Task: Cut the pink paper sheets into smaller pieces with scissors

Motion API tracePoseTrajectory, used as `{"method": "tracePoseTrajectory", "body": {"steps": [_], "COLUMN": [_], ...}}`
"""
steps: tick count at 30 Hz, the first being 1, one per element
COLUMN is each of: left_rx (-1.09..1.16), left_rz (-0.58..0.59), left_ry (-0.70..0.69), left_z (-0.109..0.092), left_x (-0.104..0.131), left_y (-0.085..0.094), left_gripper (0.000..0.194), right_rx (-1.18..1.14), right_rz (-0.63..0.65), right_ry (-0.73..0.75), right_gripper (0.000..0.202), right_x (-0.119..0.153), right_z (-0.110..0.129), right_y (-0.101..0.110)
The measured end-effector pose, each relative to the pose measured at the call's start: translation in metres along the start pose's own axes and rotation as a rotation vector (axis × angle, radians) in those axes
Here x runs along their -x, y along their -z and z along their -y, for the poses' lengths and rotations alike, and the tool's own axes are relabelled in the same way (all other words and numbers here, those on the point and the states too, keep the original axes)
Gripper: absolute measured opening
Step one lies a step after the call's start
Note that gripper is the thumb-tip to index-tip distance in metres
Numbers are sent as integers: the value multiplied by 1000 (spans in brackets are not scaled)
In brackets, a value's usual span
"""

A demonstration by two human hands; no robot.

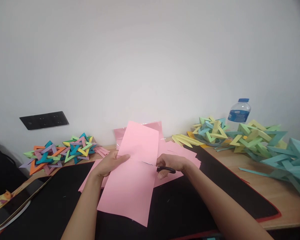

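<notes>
My left hand [112, 163] pinches the left edge of a large pink paper sheet [130, 190], thumb on top, holding it raised and tilted above the mat. In my right hand [170, 162] is a pair of scissors [168, 169] with black handles. Their blades lie across the sheet from its right edge, and a cut line runs over the paper near its middle. Beneath the raised sheet, more pink sheets [187, 153] are spread over the black mat [190, 206].
Multicoloured folded-paper stars [46, 156] sit at left, green and yellow ones [257, 140] at right. A water bottle [240, 111] stands behind them. Yellow strips [185, 140] lie near the wall. A phone [17, 203] rests at left; a black socket panel [43, 120] is on the wall.
</notes>
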State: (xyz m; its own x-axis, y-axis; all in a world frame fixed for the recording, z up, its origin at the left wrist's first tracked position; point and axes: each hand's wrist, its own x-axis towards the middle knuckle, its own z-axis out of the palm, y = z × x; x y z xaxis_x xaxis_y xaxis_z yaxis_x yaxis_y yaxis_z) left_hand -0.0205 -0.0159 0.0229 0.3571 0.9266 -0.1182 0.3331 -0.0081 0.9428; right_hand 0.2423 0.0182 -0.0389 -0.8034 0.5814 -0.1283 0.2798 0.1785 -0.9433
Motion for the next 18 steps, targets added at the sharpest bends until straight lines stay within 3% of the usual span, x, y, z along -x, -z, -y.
{"method": "tracePoseTrajectory", "body": {"steps": [18], "left_rx": [70], "left_rz": [30], "left_ry": [-27], "left_z": [0], "left_x": [0], "left_y": [-1], "left_gripper": [28], "right_rx": [-19], "right_rz": [-53], "right_ry": [-27], "right_gripper": [27], "right_x": [0], "right_z": [-5], "right_y": [0]}}
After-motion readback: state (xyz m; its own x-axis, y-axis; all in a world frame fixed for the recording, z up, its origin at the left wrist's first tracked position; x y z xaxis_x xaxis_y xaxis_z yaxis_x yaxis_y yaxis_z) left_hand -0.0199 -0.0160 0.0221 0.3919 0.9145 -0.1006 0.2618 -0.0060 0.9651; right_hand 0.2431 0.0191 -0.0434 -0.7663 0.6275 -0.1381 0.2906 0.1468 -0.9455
